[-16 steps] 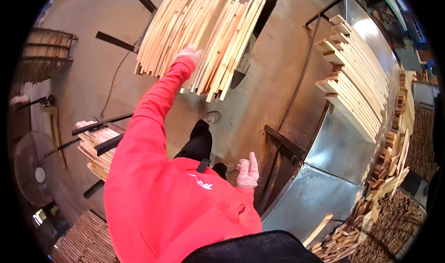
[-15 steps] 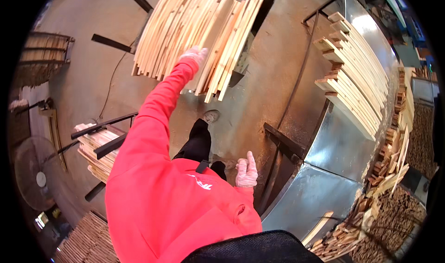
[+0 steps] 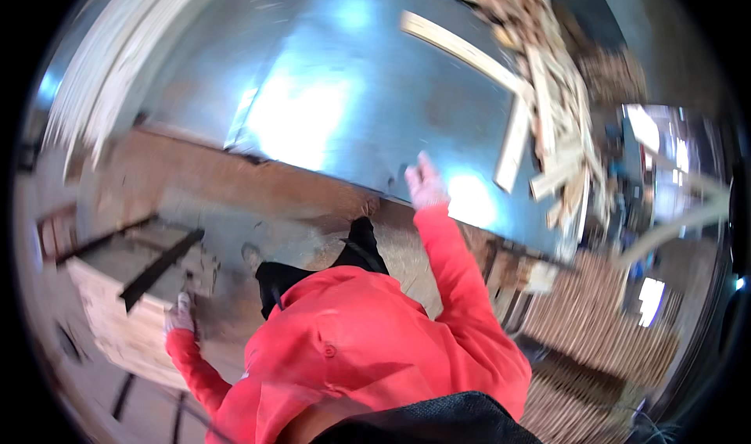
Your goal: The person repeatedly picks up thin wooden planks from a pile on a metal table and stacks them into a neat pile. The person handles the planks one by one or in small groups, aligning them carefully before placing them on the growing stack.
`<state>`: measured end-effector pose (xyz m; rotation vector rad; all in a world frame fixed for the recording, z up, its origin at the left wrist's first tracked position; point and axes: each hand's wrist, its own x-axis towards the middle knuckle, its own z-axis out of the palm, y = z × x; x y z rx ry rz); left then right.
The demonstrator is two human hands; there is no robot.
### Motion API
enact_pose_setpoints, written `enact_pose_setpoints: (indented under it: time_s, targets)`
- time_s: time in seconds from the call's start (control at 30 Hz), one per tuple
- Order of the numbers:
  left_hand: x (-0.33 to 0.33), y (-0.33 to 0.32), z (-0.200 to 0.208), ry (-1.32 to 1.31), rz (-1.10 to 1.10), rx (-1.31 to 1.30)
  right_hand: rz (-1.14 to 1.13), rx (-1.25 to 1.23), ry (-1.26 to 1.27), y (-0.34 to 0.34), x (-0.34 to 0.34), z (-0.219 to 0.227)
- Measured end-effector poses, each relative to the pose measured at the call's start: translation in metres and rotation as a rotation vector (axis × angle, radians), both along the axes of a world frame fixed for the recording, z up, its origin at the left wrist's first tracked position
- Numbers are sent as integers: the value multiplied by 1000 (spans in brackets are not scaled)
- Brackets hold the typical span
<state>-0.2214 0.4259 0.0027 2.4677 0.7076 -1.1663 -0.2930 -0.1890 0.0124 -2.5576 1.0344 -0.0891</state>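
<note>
My right hand [image 3: 427,184], in a pale glove, is over the near edge of a shiny metal table [image 3: 368,123]. Its fingers are stretched out with nothing held. Low on the left is my left hand [image 3: 181,317], also gloved and blurred by motion. Its fingers look loosely apart, and I see nothing in it. It appears beside a stack of pale wood planks [image 3: 109,303] with dark bars [image 3: 160,272] standing out over it; whether it touches the stack cannot be told. Nearest to my right hand lies a short wood strip [image 3: 512,143] on the table.
A longer wood strip [image 3: 461,49] lies on the table, meeting a heap of loose wood pieces [image 3: 551,115] along its right side. Long pale boards [image 3: 117,61] rest at the upper left. Stacked strips [image 3: 594,319] stand at the right, by a pale curved tube [image 3: 680,221].
My body and view have turned right, toward the metal table. My left hand has come away from the board stack and down to my side. My right hand has reached forward over the table edge.
</note>
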Motion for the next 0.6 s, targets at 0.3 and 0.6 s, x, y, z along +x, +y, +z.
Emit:
enact_pose_setpoints:
  time_s: [0.3,0.6]
  targets:
    - [32,-612,55,-305,-709,-713,-704,-34,355,-408,-38,-8]
    - [-61,-846,-19,427,236,-1437,72,1150,-362,-430,-32,-40]
